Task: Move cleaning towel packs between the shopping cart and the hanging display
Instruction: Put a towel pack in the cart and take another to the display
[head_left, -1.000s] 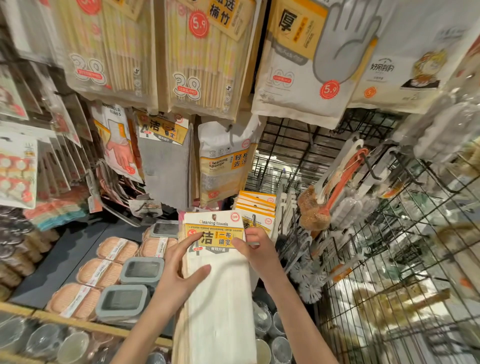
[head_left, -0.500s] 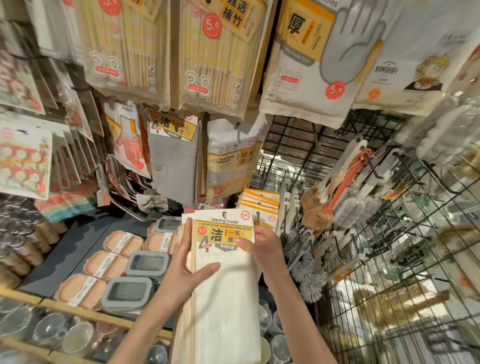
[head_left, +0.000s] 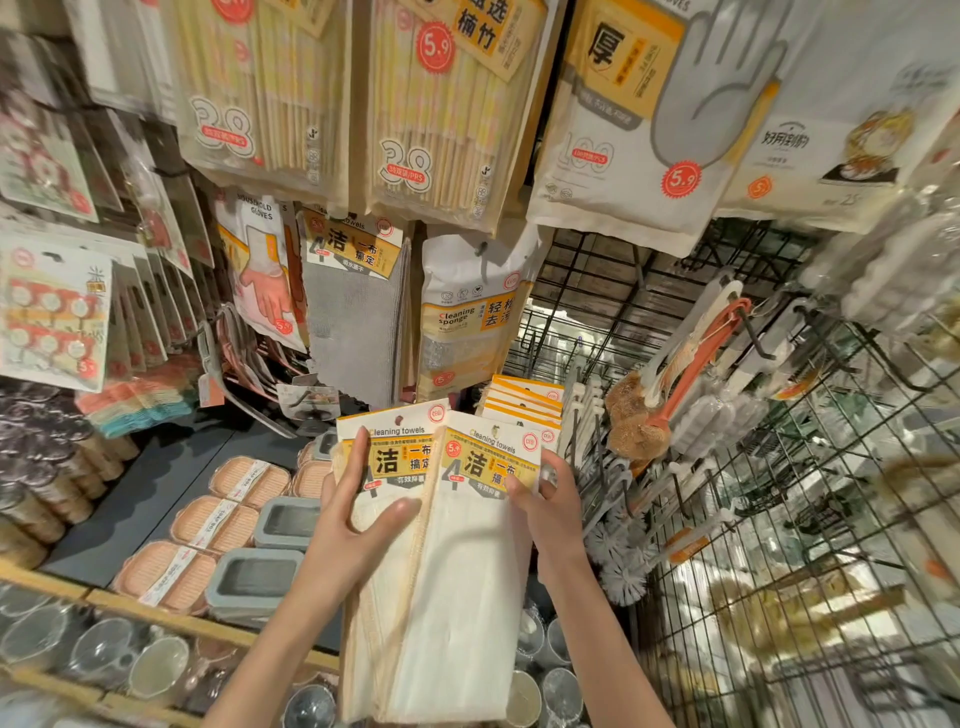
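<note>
Two cream towel packs are held up in front of the hanging display, their card headers side by side and fanned apart at the top. The left hand grips the left pack, fingers running up its header and the thumb pressed across the cloth below the label. The right hand clasps the right pack at its right edge, thumb on the front just under the yellow label and the fingers behind it. The two packs touch along their inner edges, and the right one lies slightly in front; whether more packs are stacked behind them is hard to tell from the layered cream edges at the bottom. Just behind the headers hangs a row of matching packs with orange-and-white cards. Above and to the left a grey towel pack hangs beside a sponge pack, with a gloves pack further left. Higher up are two chopstick bags and a white glove bag. To the right, brushes hang on a black wire rack. Lower left, soap boxes lie on a dark shelf, with clear cups below its wooden edge.
</note>
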